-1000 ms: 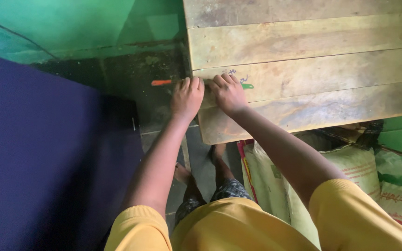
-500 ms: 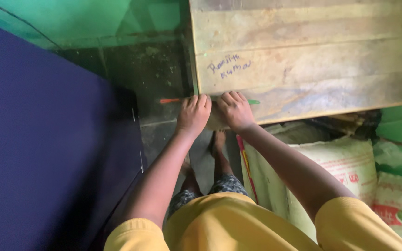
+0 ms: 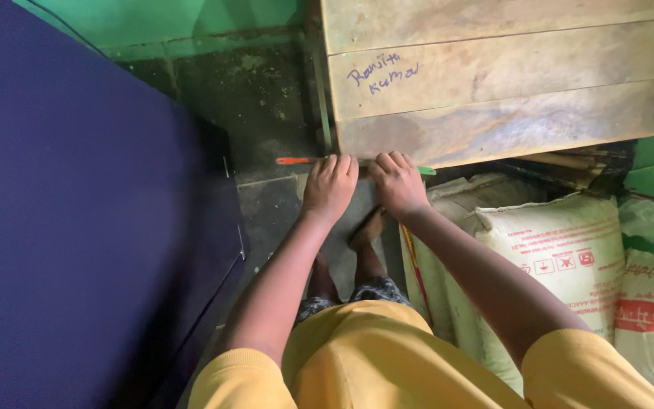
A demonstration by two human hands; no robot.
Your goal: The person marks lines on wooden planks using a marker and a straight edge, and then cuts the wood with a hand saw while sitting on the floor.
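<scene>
My left hand and my right hand sit side by side at the near edge of a worn wooden plank top. Both have their fingers curled over a thin stick-like tool. The tool's orange-red end sticks out left of my left hand, and its green end sticks out right of my right hand. Its middle is hidden under my fingers. A thin green strip runs along the planks' left end.
A large dark blue panel fills the left side. Dark floor and a green wall lie beyond it. White printed sacks are stacked at the right under the planks. My bare feet stand below my hands.
My hands, with the tool, have slid toward me across the planks, from the board's face to its near edge. The view has tilted, showing more sacks and floor.
</scene>
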